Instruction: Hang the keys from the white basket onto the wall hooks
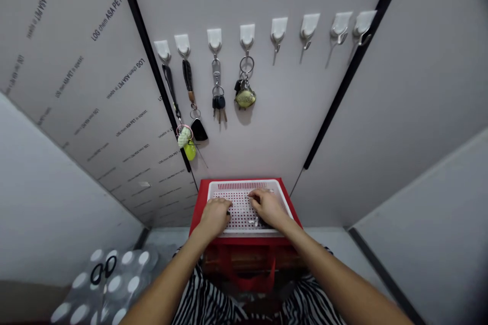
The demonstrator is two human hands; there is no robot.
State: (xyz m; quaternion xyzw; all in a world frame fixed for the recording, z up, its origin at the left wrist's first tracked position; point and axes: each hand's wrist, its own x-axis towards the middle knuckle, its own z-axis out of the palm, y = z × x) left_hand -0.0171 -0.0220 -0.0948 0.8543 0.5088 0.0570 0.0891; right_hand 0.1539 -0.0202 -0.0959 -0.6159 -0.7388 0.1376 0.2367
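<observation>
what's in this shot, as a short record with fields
left hand: at the basket's left side, beside a dark item, grip unclear
right hand: over the basket, near small silvery items, grip unclear
basket: white, perforated, on something red
hooks: eight, straps or keyrings on the leftmost four
scissors: black-handled, lower left

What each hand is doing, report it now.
Left hand: curled by a dark item; grip cannot be told.
Right hand: fingers bent over the white basket; hold cannot be told.
</observation>
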